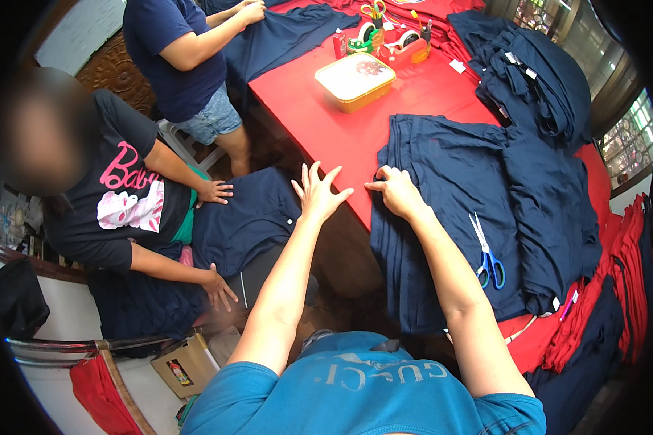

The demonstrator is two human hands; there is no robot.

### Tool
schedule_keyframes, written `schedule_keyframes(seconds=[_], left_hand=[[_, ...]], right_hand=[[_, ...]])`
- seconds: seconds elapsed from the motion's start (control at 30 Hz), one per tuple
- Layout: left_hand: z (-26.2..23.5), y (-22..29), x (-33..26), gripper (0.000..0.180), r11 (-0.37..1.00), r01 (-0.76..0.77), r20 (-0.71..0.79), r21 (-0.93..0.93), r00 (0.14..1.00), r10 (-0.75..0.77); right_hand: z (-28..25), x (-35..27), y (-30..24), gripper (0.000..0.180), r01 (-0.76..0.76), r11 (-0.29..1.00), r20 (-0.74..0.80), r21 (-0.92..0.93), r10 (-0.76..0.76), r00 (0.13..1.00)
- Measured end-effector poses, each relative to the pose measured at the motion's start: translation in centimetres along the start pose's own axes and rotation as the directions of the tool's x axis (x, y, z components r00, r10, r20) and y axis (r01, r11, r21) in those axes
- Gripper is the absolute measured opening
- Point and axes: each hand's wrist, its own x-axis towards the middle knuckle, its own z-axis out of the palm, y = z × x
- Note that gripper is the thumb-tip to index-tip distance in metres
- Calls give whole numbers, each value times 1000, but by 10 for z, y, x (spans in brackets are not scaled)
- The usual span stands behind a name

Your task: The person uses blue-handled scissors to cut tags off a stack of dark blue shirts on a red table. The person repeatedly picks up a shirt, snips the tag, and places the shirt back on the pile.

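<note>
The flat pile of navy garments (450,167) lies folded in layers on a red-covered table (297,105), its left edge running along the table's near side. The right hand (399,193) is over that left edge, fingers curled and thumb pointing left; whether they are clamped on a layer of cloth, I cannot tell. The left hand (318,190) hovers just left of the pile, fingers spread and thumb well apart from the forefinger. Blue-handled scissors (492,270) rest on top of the pile, blades slightly parted. Beyond the pile stand a yellow plastic tub (355,93) with a pale lid, a green tape dispenser (361,43) and a red tape dispenser (411,52). A heaped navy bundle (540,87) lies behind the pile to its right. Well left of the pile, a seated co-worker (87,181) rests one hand on navy cloth (247,210) across the lap.
</note>
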Motion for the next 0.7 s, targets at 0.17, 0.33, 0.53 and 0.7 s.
schedule_keyframes(seconds=[0.17,0.33,0.53,0.7], left_hand=[[3,-1,-2,70,1000,2,-26,-7,1000,-3],[11,-2,0,70,1000,4,-34,-6,999,-5],[9,1,0,70,1000,10,6,25,1000,-11],[17,2,-13,54,992,-100,-225,-79,971,80]], right_hand=[[14,10,-12,36,-66,988,-26,140,71,997],[37,25,-32,31,-191,918,37,349,190,981],[9,-8,-41,27,-296,816,139,497,262,955],[-71,-112,-28,28,-268,958,-46,101,274,961]])
